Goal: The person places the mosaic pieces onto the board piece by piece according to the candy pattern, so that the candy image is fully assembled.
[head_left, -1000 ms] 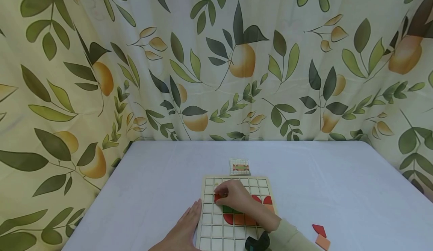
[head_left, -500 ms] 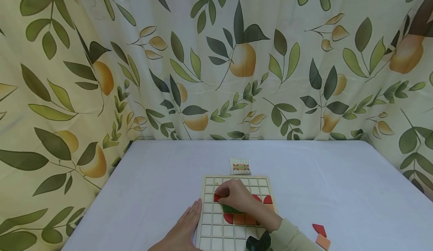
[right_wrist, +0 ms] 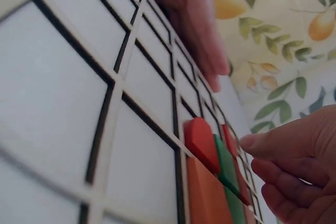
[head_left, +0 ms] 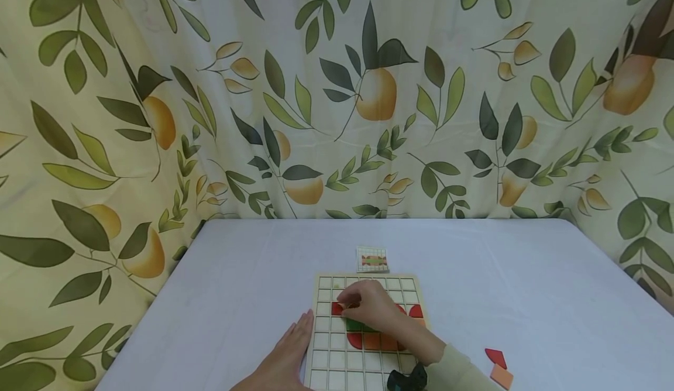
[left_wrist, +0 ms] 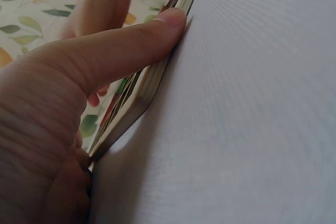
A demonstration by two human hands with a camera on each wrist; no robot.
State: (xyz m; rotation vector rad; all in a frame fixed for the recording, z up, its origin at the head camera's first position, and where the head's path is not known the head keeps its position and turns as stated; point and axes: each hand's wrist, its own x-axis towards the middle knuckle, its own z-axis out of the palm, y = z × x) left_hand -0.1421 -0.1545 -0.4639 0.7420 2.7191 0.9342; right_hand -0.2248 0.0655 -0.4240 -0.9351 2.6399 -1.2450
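A pale wooden grid board (head_left: 330,360) lies on the white table, partly filled with flat red, orange and green pieces. My left hand (head_left: 286,350) rests along its left edge, fingers straight. In the left wrist view, the thumb (left_wrist: 131,48) presses against the board's side. Over the upper left cells, my right hand (head_left: 368,304) pinches a small red piece between thumb and index finger; the fingers mostly hide it. A red piece (head_left: 336,308) sits in the cell just left of these fingertips. Below the hand are green pieces (head_left: 355,325) and an orange row (head_left: 372,341).
A small pattern card (head_left: 372,260) stands behind the board. To the right, a loose red piece (head_left: 495,356) and an orange square (head_left: 502,376) lie on the table (head_left: 237,274). A leaf-and-fruit curtain (head_left: 337,163) hangs around the table's back and sides.
My right hand has shifted slightly right, and more of the red piece beside its fingertips shows. My left hand stays at the board's edge.
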